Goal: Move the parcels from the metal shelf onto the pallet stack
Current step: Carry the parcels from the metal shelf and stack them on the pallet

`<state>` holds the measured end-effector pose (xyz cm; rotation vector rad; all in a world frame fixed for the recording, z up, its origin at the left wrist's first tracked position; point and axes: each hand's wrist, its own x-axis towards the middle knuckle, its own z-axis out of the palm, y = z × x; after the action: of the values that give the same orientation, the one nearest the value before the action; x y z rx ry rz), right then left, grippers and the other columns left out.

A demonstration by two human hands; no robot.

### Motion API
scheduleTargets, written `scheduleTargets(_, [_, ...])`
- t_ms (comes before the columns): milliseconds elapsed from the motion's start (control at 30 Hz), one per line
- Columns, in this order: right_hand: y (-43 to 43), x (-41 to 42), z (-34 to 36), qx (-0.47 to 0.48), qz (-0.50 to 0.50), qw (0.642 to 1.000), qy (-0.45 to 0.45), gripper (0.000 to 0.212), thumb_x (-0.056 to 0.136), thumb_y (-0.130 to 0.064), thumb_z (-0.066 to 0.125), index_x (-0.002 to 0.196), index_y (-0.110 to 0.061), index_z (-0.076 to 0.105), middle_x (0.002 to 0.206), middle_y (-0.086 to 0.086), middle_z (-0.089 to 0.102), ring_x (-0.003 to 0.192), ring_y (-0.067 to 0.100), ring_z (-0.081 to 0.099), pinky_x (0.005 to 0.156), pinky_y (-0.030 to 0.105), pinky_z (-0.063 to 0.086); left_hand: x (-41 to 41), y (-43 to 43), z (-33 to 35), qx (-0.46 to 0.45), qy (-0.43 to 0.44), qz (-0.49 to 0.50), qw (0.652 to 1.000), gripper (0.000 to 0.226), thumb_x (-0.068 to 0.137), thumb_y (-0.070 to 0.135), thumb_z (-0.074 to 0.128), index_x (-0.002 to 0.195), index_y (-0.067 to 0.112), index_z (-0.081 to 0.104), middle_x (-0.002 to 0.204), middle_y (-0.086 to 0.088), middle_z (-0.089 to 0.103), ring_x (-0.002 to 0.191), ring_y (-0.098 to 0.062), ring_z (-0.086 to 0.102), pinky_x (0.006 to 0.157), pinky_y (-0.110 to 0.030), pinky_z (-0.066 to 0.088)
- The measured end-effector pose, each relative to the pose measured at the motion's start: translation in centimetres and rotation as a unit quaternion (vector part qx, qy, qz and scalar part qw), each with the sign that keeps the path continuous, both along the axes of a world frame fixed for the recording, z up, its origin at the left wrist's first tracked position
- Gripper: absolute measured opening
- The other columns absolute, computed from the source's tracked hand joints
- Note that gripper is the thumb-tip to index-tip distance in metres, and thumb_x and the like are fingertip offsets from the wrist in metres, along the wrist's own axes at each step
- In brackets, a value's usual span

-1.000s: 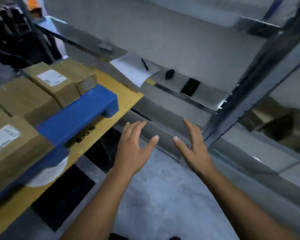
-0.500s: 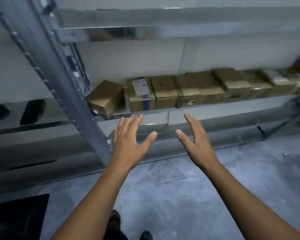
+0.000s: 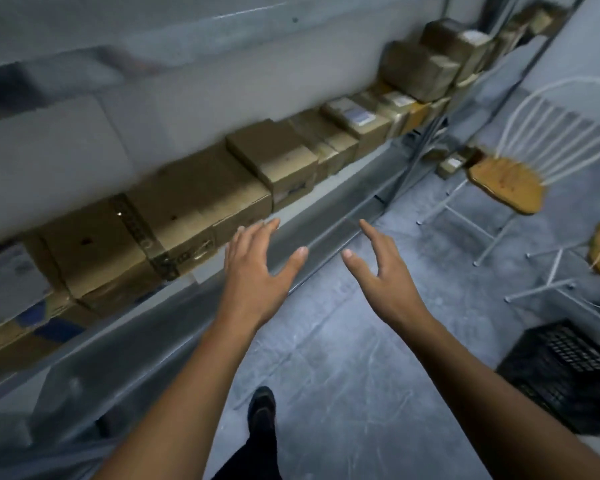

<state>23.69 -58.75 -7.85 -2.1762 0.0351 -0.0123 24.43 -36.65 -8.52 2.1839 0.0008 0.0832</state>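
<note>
The left hand (image 3: 257,275) and right hand (image 3: 383,275) are hovering side by side, fingers spread and gripping nothing, in front of the metal shelf (image 3: 340,199) edge. Just beyond the left fingertips, untouched parcels (image 3: 187,206) are sitting in a row, running along the shelf toward its far right end.

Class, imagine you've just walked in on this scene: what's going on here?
A person faces a metal shelf holding a row of cardboard parcels. The left hand and right hand are open, empty and held out in front, touching nothing. The left hand hovers nearest the large taped carton. No parcel is picked up yet, and no pallet stack is in view. A white wire chair and a black crate stand to the right.
</note>
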Motion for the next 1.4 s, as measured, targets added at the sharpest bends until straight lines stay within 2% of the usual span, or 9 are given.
scheduleTargets(100, [-3.7, 4.0, 0.9, -0.018, -0.041, 0.999, -0.008, 0.073, 0.099, -0.068, 0.053, 0.162, -0.039, 0.032, 0.164, -0.015, 0.035, 0.150, 0.002, 0.031, 0.117, 0.027, 0.026, 6.4, -4.0, 1.3, -0.016, -0.018, -0.046, 0.999, 0.070, 0.092, 0.070, 0.052, 0.153, 0.036, 0.044, 0.160, 0.007, 0.039, 0.154, -0.017, 0.027, 0.125, -0.054, 0.025])
scheduleTargets(200, [-7.0, 7.4, 1.5, -0.028, -0.072, 0.997, -0.009, 0.073, 0.100, -0.066, 0.053, 0.163, -0.037, 0.032, 0.163, -0.016, 0.035, 0.142, -0.007, 0.030, 0.108, 0.012, 0.021, 11.8, -8.2, 2.3, -0.025, -0.028, -0.076, 0.996, 0.069, 0.092, 0.068, 0.054, 0.152, 0.035, 0.046, 0.158, 0.007, 0.041, 0.152, -0.016, 0.031, 0.124, -0.053, 0.027])
scheduleTargets(333, [-11.2, 11.4, 1.9, -0.030, -0.093, 0.995, -0.017, 0.071, 0.101, -0.063, 0.054, 0.163, -0.036, 0.032, 0.163, -0.015, 0.036, 0.139, -0.009, 0.027, 0.101, 0.005, 0.017, 17.0, -14.0, 2.9, -0.052, -0.030, -0.105, 0.993, 0.064, 0.091, 0.067, 0.057, 0.148, 0.039, 0.047, 0.152, 0.014, 0.042, 0.145, -0.011, 0.039, 0.121, -0.053, 0.035])
scheduleTargets(533, [-20.1, 19.4, 1.3, 0.011, -0.120, 0.992, -0.028, 0.069, 0.101, -0.062, 0.054, 0.162, -0.037, 0.034, 0.148, -0.029, 0.034, 0.128, -0.027, 0.028, 0.096, -0.005, 0.019, 25.1, -22.9, 2.6, -0.049, -0.058, -0.105, 0.992, 0.064, 0.090, 0.069, 0.056, 0.147, 0.041, 0.047, 0.152, 0.014, 0.043, 0.144, -0.006, 0.038, 0.115, -0.034, 0.034])
scheduleTargets(733, [-29.0, 27.8, 2.6, 0.050, -0.101, 0.993, -0.045, 0.075, 0.096, -0.073, 0.051, 0.161, -0.042, 0.031, 0.152, -0.030, 0.033, 0.137, -0.017, 0.027, 0.097, 0.001, 0.020, 32.2, -32.2, 3.8, -0.041, -0.059, -0.072, 0.995, 0.056, 0.096, 0.058, 0.062, 0.146, 0.036, 0.050, 0.142, 0.020, 0.042, 0.136, -0.002, 0.040, 0.111, -0.030, 0.035])
scheduleTargets(867, [-34.8, 34.1, 3.9, 0.047, -0.080, 0.993, -0.066, 0.075, 0.095, -0.075, 0.050, 0.161, -0.044, 0.031, 0.155, -0.027, 0.034, 0.128, -0.027, 0.029, 0.091, -0.003, 0.025, 37.2, -37.6, 5.5, -0.065, -0.072, -0.038, 0.995, 0.051, 0.097, 0.056, 0.061, 0.143, 0.040, 0.050, 0.138, 0.024, 0.041, 0.131, 0.001, 0.042, 0.104, -0.027, 0.036])
scheduleTargets(1167, [-39.9, 47.9, 2.0, 0.051, -0.071, 0.995, -0.048, 0.086, 0.087, -0.082, 0.044, 0.161, -0.039, 0.033, 0.165, -0.016, 0.036, 0.137, -0.010, 0.030, 0.104, 0.018, 0.029, 48.9, -42.8, 3.6, -0.102, -0.037, 0.037, 0.993, 0.058, 0.095, 0.060, 0.060, 0.147, 0.040, 0.046, 0.145, 0.020, 0.038, 0.122, 0.009, 0.036, 0.098, -0.020, 0.030])
scheduleTargets(1300, [-41.0, 53.9, 0.5, 0.052, -0.085, 0.994, -0.034, 0.082, 0.092, -0.074, 0.048, 0.162, -0.034, 0.033, 0.165, -0.011, 0.037, 0.138, -0.006, 0.032, 0.113, 0.029, 0.033, 54.9, -44.5, 1.3, -0.120, -0.003, 0.049, 0.992, 0.067, 0.094, 0.060, 0.062, 0.154, 0.042, 0.036, 0.160, 0.009, 0.031, 0.129, 0.000, 0.036, 0.101, -0.029, 0.034])
scheduleTargets(1400, [-41.5, 57.2, -0.3, 0.037, -0.077, 0.996, -0.015, 0.081, 0.093, -0.073, 0.049, 0.162, -0.033, 0.034, 0.162, -0.012, 0.038, 0.138, -0.006, 0.033, 0.111, 0.024, 0.032, 57.6, -45.9, 0.2, -0.144, 0.012, 0.052, 0.988, 0.069, 0.094, 0.061, 0.062, 0.154, 0.050, 0.030, 0.163, 0.010, 0.026, 0.132, -0.001, 0.035, 0.097, -0.023, 0.033])
